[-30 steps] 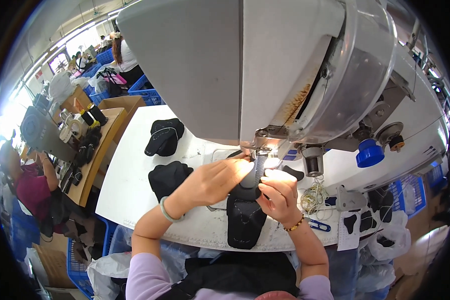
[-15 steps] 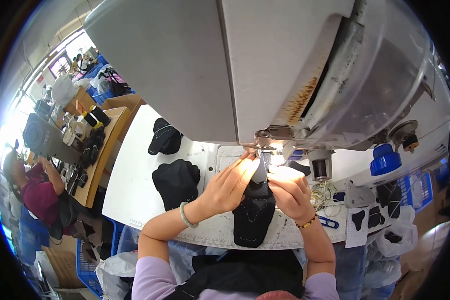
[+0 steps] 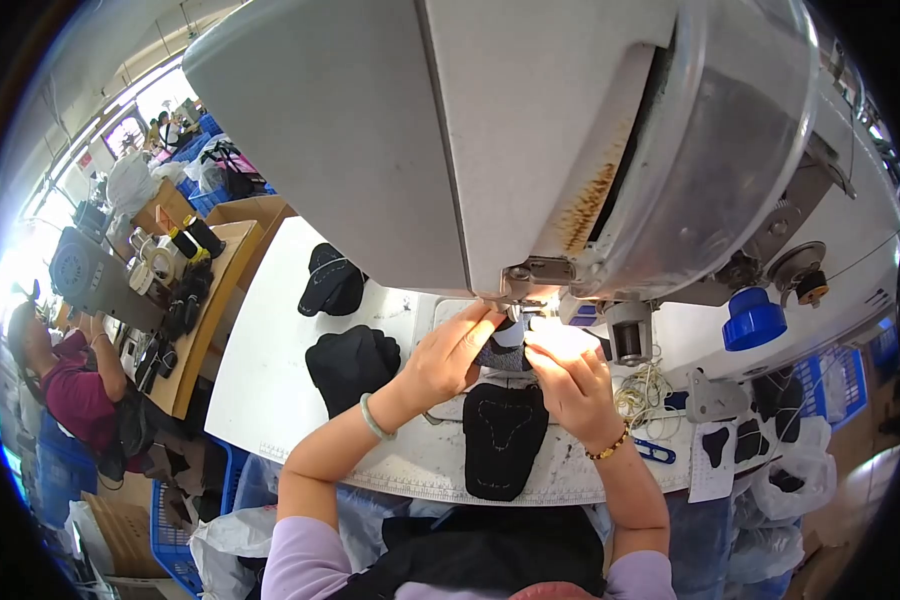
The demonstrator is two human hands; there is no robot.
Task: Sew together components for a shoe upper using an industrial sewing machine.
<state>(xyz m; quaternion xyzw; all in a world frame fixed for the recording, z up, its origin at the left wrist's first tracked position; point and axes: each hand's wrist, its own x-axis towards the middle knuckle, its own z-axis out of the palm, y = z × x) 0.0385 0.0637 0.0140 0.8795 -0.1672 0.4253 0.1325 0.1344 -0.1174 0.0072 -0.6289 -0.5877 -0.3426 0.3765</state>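
Note:
Under the lit needle area of the sewing machine (image 3: 530,272), a small dark grey fabric piece (image 3: 502,357) with a pale patch lies between my hands. My left hand (image 3: 452,352) pinches its left side, fingertips close to the presser foot. My right hand (image 3: 576,378) grips the right side, its fingers curled in and partly washed out by the lamp. Nearer me, a black fabric piece (image 3: 506,440) with pale stitch lines lies flat on the white table (image 3: 270,345), touched by neither hand.
Two stacks of black fabric pieces (image 3: 352,368) (image 3: 332,280) sit to the left. Loose thread (image 3: 645,392) and blue thread snips (image 3: 656,452) lie right of my right hand. A blue knob (image 3: 760,320) hangs from the machine. Another person (image 3: 80,385) works at far left.
The grey fabric piece has turned and come apart from the black stitched piece, leaving a gap of table between them. Both my hands have shifted slightly and remain at the needle.

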